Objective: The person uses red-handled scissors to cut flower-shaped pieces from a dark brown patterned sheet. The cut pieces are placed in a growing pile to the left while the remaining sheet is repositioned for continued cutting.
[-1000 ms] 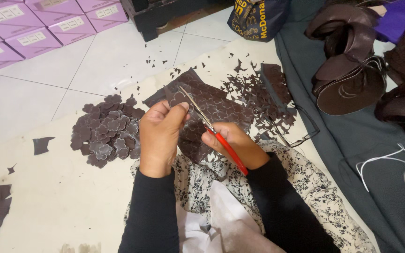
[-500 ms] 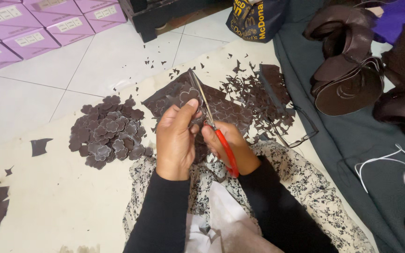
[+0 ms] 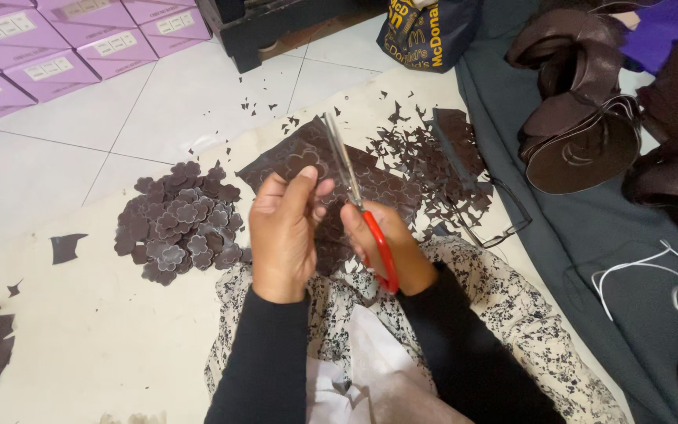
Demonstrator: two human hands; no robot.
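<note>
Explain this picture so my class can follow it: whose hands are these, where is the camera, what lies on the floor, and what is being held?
The camera sits on a person's head and looks down at their own two hands. The right hand holds red-handled scissors, blades pointing away. The left hand pinches a small dark brown piece beside the blades. Under them lies a dark brown sheet marked with flower outlines. To the left is a pile of cut flower shapes; offcut scraps lie scattered to the right. Pink boxes are stacked at the top left.

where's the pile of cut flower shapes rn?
Head view, left of centre: the pile of cut flower shapes lies on the cream mat, just left of the left hand and the dark sheet.
</note>
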